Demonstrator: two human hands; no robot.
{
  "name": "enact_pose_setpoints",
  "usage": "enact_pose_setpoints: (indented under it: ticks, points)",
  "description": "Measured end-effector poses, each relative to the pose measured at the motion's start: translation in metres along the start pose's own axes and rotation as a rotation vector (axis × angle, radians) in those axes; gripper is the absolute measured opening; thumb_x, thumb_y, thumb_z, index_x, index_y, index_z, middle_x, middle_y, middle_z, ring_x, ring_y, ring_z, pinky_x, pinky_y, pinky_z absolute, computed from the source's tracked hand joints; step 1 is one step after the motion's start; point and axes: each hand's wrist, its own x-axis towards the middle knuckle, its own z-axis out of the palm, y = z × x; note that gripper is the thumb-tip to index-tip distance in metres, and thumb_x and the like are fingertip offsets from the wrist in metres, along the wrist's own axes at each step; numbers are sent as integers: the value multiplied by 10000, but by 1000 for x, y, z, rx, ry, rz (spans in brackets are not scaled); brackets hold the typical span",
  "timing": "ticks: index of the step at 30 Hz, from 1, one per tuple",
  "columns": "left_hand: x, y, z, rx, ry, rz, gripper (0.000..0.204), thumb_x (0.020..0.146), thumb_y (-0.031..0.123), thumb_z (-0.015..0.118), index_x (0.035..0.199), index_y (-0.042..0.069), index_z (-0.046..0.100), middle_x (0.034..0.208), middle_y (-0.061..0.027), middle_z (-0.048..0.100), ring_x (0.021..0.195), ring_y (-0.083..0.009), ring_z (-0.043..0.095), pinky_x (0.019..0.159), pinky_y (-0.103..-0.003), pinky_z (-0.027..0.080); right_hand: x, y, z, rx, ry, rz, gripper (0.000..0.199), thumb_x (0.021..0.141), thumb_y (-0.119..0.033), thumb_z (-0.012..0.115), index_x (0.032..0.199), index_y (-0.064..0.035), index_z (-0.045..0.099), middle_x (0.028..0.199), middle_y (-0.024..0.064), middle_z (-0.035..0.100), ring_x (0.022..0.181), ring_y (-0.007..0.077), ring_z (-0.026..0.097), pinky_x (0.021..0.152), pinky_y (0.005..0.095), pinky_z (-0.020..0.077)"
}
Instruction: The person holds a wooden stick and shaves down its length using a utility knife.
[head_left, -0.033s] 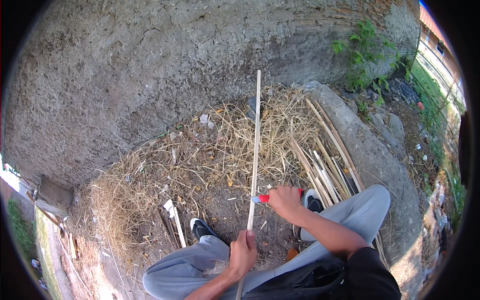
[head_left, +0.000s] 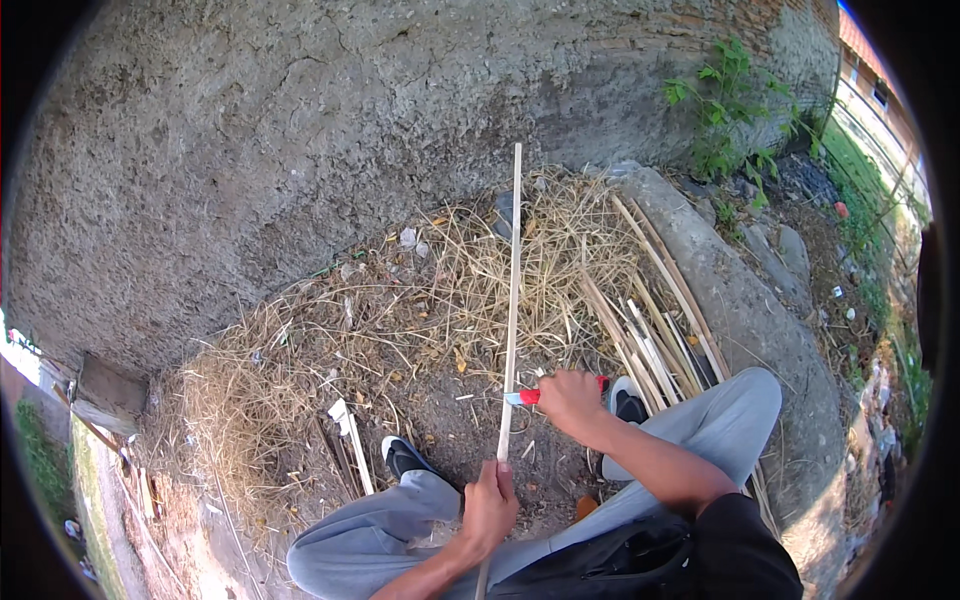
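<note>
A long, pale wooden strip [head_left: 514, 290] stretches away from my lap toward the wall. Low on it, my left hand [head_left: 489, 508] is closed round the strip, its thumb lying along the top. My right hand [head_left: 572, 405] is closed on a red-handled knife [head_left: 530, 397], with part of the red handle showing on both sides of the fist. The knife's short greyish blade [head_left: 512, 398] lies across the strip, touching it a little beyond my left hand. The strip's near end passes under my left wrist toward the lower edge.
Dry straw-like shavings [head_left: 545, 270] cover the ground beyond my feet. Several wooden strips [head_left: 655, 345] lie by my right knee, against a concrete ledge [head_left: 740, 290]. More sticks [head_left: 353, 445] rest beside my left shoe [head_left: 405, 460]. A rough grey wall [head_left: 300, 130] rises ahead.
</note>
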Motion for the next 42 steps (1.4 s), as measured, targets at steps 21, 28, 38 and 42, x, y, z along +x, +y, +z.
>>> enact_pose_setpoints:
  ticks: [21,28,38,42]
  points:
    - [-25,10,-2,37,-104,19,216,989,201,471,933,18,571,620,-228,596,614,-464,608,545,-542,462,35,47,7,38,75,159,155,786,-96,575,758,-29,713,733,221,663,717,381,677,639,488,531]
    - [-26,7,-7,81,-188,-37,241,984,221,483,913,18,591,644,-228,608,615,-460,605,573,-534,470,45,103,-13,51,301,362,118,773,-91,617,811,-37,714,750,214,667,711,384,677,677,505,531]
    - [9,-35,-8,-345,-124,-180,305,1011,230,461,878,-11,592,606,-63,543,561,-135,543,536,-312,438,21,18,-19,214,153,141,119,756,-103,631,808,-23,702,795,215,665,702,389,660,679,501,527]
    - [12,-35,-3,-548,-194,-231,300,1044,274,405,907,32,517,624,38,422,478,-21,345,400,-208,276,7,-1,1,145,158,-122,130,722,-79,620,781,7,698,876,187,676,696,356,686,641,449,545]
